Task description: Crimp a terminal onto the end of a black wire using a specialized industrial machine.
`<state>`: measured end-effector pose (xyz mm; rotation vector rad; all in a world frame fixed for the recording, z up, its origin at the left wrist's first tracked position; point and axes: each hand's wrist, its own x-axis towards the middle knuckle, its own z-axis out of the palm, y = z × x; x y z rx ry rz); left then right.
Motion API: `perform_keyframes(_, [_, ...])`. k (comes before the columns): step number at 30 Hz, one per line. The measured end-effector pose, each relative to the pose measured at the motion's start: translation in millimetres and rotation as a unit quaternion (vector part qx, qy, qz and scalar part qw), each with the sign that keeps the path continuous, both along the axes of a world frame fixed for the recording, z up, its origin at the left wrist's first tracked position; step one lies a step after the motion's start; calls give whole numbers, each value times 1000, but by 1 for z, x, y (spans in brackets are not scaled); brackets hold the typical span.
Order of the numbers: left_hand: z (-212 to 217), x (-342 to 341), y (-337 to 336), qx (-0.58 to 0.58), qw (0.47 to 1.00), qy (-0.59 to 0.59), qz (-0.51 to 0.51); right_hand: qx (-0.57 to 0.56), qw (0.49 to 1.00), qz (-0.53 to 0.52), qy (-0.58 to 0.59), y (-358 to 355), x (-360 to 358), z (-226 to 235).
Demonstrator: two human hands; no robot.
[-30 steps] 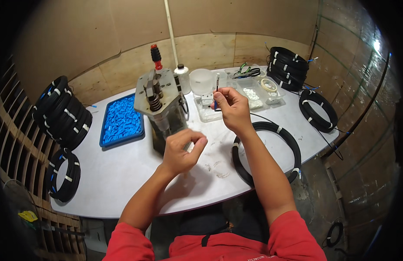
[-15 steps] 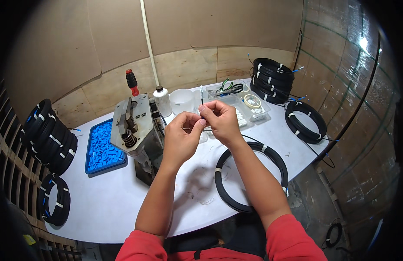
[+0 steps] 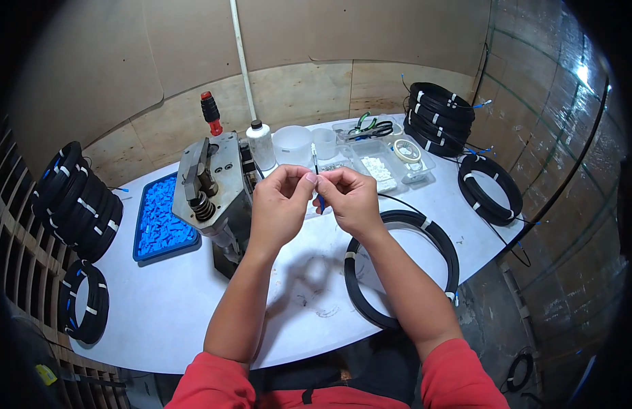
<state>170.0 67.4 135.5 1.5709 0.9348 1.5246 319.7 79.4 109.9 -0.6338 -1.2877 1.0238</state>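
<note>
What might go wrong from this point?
The slim white-tipped cable end rises from the fingertips of the left hand and right hand; it might slip or twist.

The black cable coil lies by the table's near edge, under the right forearm; a bump could push it off.

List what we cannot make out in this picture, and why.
Head view: gripped stretch of black cable, under fingers of left hand and right hand.
Head view: part of near coil, behind right forearm.
Head view: exact shapes of white pieces, too small.
Head view: red sleeves, cut off by lower edge.
</note>
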Motion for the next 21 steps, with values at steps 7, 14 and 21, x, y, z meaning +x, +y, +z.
perform_keyframes(7, [-5, -8, 8, -45, 997, -31, -54, -13, 1000, 6, 8, -11, -2, -1])
perform_keyframes(14, [-10, -7, 12, -79, 989, -77, -95, -27, 999, 18, 12, -11, 0, -1])
perform_keyframes(21, [-9, -8, 15, -95, 987, -96, -92, -25, 1000, -1, -11, -3, -4, 7])
